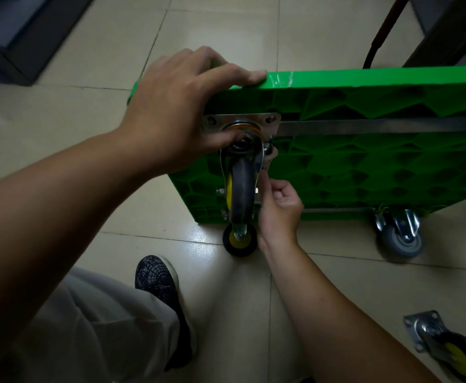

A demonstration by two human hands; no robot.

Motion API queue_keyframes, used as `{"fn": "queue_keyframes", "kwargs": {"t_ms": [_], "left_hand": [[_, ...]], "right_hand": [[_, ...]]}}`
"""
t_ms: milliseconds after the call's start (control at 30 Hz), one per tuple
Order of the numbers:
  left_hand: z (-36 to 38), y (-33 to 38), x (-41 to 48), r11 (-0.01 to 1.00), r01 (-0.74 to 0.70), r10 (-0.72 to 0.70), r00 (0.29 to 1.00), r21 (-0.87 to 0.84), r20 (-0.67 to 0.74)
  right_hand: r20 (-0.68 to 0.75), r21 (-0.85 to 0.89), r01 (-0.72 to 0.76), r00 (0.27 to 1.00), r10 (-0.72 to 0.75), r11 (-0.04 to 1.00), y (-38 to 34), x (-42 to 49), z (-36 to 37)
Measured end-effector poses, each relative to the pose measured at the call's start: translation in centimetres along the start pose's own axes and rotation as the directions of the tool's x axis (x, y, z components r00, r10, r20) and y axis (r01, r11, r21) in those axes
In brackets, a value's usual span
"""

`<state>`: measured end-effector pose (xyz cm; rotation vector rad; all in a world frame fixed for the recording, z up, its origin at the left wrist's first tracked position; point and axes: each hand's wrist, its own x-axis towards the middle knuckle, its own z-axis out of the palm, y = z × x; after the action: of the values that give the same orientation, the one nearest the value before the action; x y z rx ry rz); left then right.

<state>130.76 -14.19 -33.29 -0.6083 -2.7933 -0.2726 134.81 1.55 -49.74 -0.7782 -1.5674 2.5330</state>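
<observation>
- Left hand (171, 106): at the upper left corner of the green cart (364, 150), fingers curled over its top edge, thumb pressed on the swivel of the caster (243, 183).
- Green cart: stands tipped on its side on the tiled floor, ribbed underside facing the camera.
- Caster: bolted at the cart's left end; its metal fork holds a black wheel with a yellow hub.
- Right hand (279, 208): just right of the caster, fingers curled, tips pinching the fork's side.
- Grey caster (400, 233): at the cart's lower edge.
- Loose caster (444, 346): on the floor, well below the cart.

Indoor room, kind unclear — glossy beige floor tiles (226, 37), dark cabinet base (19, 42).
</observation>
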Motion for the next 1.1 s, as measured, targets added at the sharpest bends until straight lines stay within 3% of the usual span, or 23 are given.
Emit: {"fn": "queue_keyframes", "kwargs": {"t_ms": [100,200,300,367,433,533,633,700,733,767,833,867,933,967,1000,1033,1100], "left_hand": [[0.0,0.1,0.0,1.000,0.007,-0.007,1.000,-0.006,0.002],[-0.1,0.1,0.0,1.000,0.011,-0.011,1.000,-0.010,0.005],[-0.1,0.1,0.1,1.000,0.003,-0.003,1.000,-0.010,0.005],[-0.1,0.1,0.2,1.000,0.003,-0.003,1.000,-0.013,0.008],[-0.1,0.1,0.2,1.000,0.003,-0.003,1.000,-0.018,0.006],[-0.2,0.1,0.2,1.000,-0.009,0.009,1.000,-0.028,-0.006],[-0.2,0.1,0.1,1.000,-0.015,0.014,1.000,-0.027,-0.006],[-0.2,0.1,0.0,0.999,-0.019,0.019,1.000,-0.026,-0.002],[-0.3,0.1,0.0,0.999,-0.022,0.022,1.000,-0.027,-0.001],[-0.3,0.1,-0.1,0.999,-0.026,0.026,1.000,-0.028,-0.001],[-0.3,0.1,-0.2,0.999,-0.034,0.034,0.999,-0.029,0.002],[-0.3,0.1,-0.2,0.999,-0.036,0.036,0.999,-0.029,0.002],[-0.2,0.0,-0.2,0.999,-0.035,0.035,0.999,-0.026,0.000],[-0.2,0.0,-0.2,0.999,-0.031,0.031,1.000,-0.025,0.002],[-0.2,0.0,-0.1,0.999,-0.027,0.027,1.000,-0.025,0.004],[-0.2,-0.1,0.0,0.999,-0.024,0.024,1.000,-0.026,0.005],[-0.1,-0.1,0.0,0.999,-0.022,0.022,1.000,-0.025,0.003]], "right_hand": [[0.025,0.097,-0.166,0.986,0.164,0.981,1.0,-0.2,0.9],[0.068,0.060,-0.198,0.979,0.194,0.978,1.0,-0.2,0.7],[0.049,-0.114,-0.028,0.998,0.034,0.993,-1.5,0.2,-0.8],[0.060,-0.331,0.144,0.990,-0.131,0.932,-4.3,1.0,-2.2],[0.158,-0.598,0.338,0.938,-0.307,0.727,-7.1,1.9,-3.2],[0.359,-0.824,0.508,0.811,-0.461,0.251,-11.2,2.1,-3.3],[0.564,-0.814,0.539,0.647,-0.513,-0.215,-14.4,0.8,-1.7],[0.659,-0.749,0.524,0.531,-0.532,-0.405,-15.4,-0.3,-0.4],[0.684,-0.727,0.526,0.503,-0.527,-0.442,-15.6,-0.5,-0.2],[0.692,-0.720,0.543,0.514,-0.507,-0.432,-15.8,-0.4,-0.4],[0.637,-0.768,0.588,0.657,-0.404,-0.255,-16.6,0.4,-1.7],[0.576,-0.799,0.599,0.734,-0.360,-0.058,-16.8,0.8,-2.4],[0.379,-0.721,0.523,0.847,-0.374,0.454,-15.5,1.3,-3.6],[0.246,-0.582,0.404,0.915,-0.320,0.706,-14.0,1.0,-3.9],[0.142,-0.403,0.252,0.967,-0.212,0.880,-12.1,0.6,-4.0],[0.077,-0.231,0.121,0.991,-0.106,0.965,-10.1,0.4,-4.0],[0.014,-0.027,-0.004,1.000,0.004,1.000,-6.6,0.0,-3.9]]}}
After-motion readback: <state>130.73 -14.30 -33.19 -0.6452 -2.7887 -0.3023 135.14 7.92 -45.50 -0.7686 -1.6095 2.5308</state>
